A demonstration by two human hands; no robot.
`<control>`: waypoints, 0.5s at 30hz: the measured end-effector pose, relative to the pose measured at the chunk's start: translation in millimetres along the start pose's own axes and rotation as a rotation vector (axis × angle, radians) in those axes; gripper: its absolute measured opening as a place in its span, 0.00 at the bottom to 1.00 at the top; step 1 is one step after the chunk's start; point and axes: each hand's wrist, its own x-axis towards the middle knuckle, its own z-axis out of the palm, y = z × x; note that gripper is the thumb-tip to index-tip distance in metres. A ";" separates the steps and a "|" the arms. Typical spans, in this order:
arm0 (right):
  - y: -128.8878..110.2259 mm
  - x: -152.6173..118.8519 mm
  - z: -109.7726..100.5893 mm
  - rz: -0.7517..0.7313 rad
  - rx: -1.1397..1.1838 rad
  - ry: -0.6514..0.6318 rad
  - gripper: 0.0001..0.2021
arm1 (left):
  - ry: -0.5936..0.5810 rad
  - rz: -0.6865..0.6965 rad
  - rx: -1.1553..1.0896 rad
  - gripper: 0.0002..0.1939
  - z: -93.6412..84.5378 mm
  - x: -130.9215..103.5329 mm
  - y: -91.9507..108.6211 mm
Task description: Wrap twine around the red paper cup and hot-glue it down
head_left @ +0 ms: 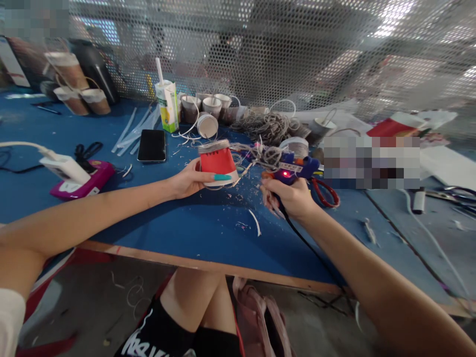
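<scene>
My left hand (190, 178) grips a small red and white cup (218, 166) that lies upside down, its narrower end up and wrapped with grey cord. My right hand (292, 198) is closed around the handle of a blue glue gun (297, 168), whose red light glows. The gun's front points left, toward the cup, and its tip is hard to make out among strands of cord. A black cable runs from the gun down past the table edge. A heap of grey cord (266, 128) lies just behind both hands.
Several small cups (212, 106) stand along the mesh screen, beside a drink carton (167, 106). A phone (151, 145) and a purple power strip (84, 179) lie on the left. Red-handled pliers (326, 193) lie near my right hand; scissors (459, 194) are farther right. Scraps litter the blue table (178, 223).
</scene>
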 end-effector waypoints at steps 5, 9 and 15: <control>1.3 -0.4 1.6 -0.003 0.016 -0.011 0.15 | 0.014 0.002 0.025 0.35 -2.7 1.6 -3.7; -0.3 -0.3 2.0 0.003 -0.006 -0.007 0.15 | 0.026 0.011 0.040 0.35 -5.1 3.1 -6.1; 3.5 -1.9 1.5 -0.011 -0.029 -0.042 0.19 | 0.000 0.029 0.089 0.32 -4.5 3.7 -7.5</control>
